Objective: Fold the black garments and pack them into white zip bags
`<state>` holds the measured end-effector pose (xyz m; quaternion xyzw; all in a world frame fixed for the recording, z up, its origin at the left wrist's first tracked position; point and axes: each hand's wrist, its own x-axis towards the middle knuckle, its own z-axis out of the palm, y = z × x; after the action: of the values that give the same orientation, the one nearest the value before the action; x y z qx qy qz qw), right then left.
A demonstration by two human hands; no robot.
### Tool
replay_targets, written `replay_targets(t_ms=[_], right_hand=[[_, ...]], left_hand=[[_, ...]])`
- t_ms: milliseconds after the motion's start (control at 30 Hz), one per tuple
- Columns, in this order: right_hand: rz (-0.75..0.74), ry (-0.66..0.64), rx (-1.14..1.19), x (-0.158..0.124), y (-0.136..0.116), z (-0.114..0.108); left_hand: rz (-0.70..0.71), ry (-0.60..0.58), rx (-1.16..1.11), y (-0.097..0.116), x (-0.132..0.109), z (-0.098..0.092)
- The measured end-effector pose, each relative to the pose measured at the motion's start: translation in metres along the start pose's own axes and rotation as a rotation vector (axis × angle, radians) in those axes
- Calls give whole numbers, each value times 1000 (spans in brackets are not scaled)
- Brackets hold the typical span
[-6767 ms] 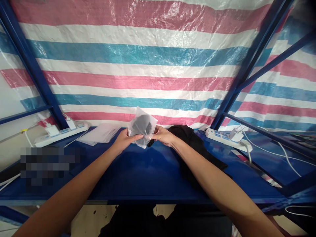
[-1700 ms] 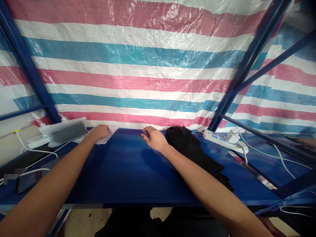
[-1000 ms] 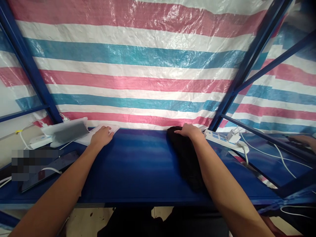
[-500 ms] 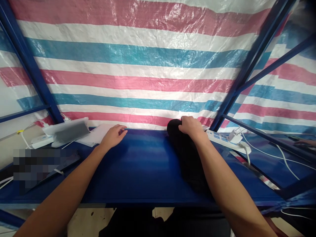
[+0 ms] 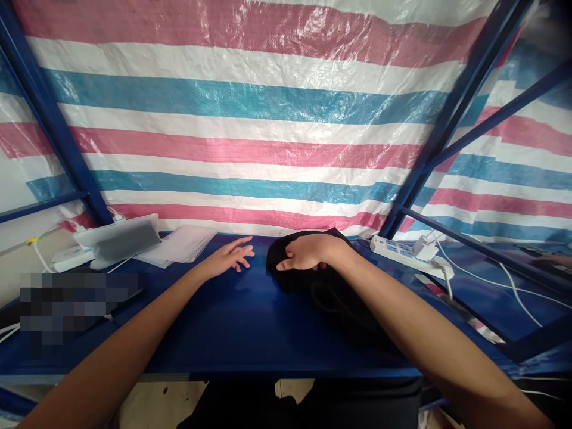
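Note:
My left hand (image 5: 232,254) hovers over the blue tabletop (image 5: 241,333), its fingers spread and holding nothing. To its right, my right hand (image 5: 306,251) is closed on the upper left part of a black cloth (image 5: 344,298), thumb and fingers pointing left. The cloth lies bunched on the right half of the table, and a thin cord-like loop shows on its face. My right forearm covers part of it, so I cannot tell what kind of cloth item it is.
Loose white papers (image 5: 190,243) and a grey-white panel (image 5: 127,238) lie at the back left, near a blurred dark object (image 5: 84,304). A white power strip (image 5: 409,255) with plugs and cables is on the right. Blue metal posts (image 5: 413,185) and a striped tarp (image 5: 250,101) enclose the table.
My right hand has moved left and toward me, drawing the top of the black cloth with it; the cloth now spreads wider. My left hand has moved right, with fingers opening.

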<state>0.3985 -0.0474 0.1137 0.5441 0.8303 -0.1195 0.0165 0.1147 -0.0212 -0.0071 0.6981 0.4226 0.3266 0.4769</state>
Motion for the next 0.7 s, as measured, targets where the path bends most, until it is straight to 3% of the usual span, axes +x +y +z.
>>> replay_targets(t_ms=[33, 100, 167, 233, 300, 467, 567, 700], right_hand=[[81, -171, 18, -5, -1, 1], [106, -515, 133, -16, -5, 3], [-29, -687, 330, -27, -9, 4], [-129, -774, 451, -31, -8, 4], [-159, -677, 416, -26, 1, 1], [-91, -11, 44, 10, 39, -8], [-69, 108, -29, 25, 57, -1], [-122, 144, 67, 36, 71, 26]], left_hand=[[62, 10, 110, 2, 1, 6], [228, 3, 303, 6, 3, 21], [372, -21, 434, 11, 6, 36], [442, -68, 525, 13, 8, 50], [467, -97, 608, 13, 9, 59], [484, -32, 714, 12, 10, 58], [422, 57, 725, 8, 12, 39], [235, 211, 799, -13, 12, -6]])
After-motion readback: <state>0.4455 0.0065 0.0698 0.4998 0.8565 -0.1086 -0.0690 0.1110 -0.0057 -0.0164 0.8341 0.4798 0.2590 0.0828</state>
